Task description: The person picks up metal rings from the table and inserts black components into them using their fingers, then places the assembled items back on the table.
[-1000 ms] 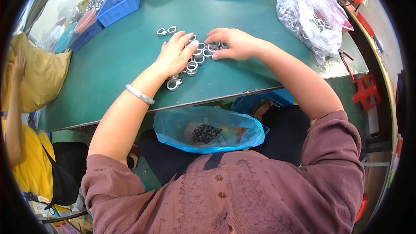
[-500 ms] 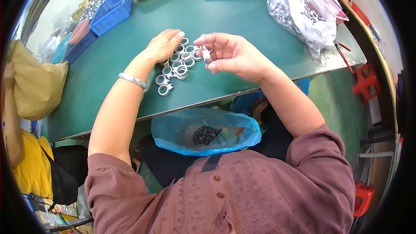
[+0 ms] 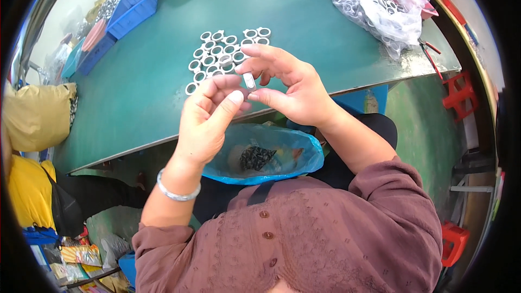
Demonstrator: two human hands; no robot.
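Hands raised just in front of ring cluster (image 3: pixel 225 51) on green table (image 3: pixel 135 92): right hand (image 3: pixel 293 87) pinches one white ring (image 3: pixel 249 80); left hand (image 3: pixel 209 116) fingers curl, touching it.

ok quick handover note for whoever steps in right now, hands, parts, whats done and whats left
Left hand: raised above the table edge, fingertips pinching at a small white ring piece.
Right hand: holds the same piece from the other side, between thumb and fingers.
Parts: a cluster of white ring pieces lies in rows on the green table. A blue bag with small dark parts sits in the lap. A clear bag of more rings is at the far right of the table.
Done: cannot tell which rings on the table are finished.
Left: the piece in hand, not yet set down.
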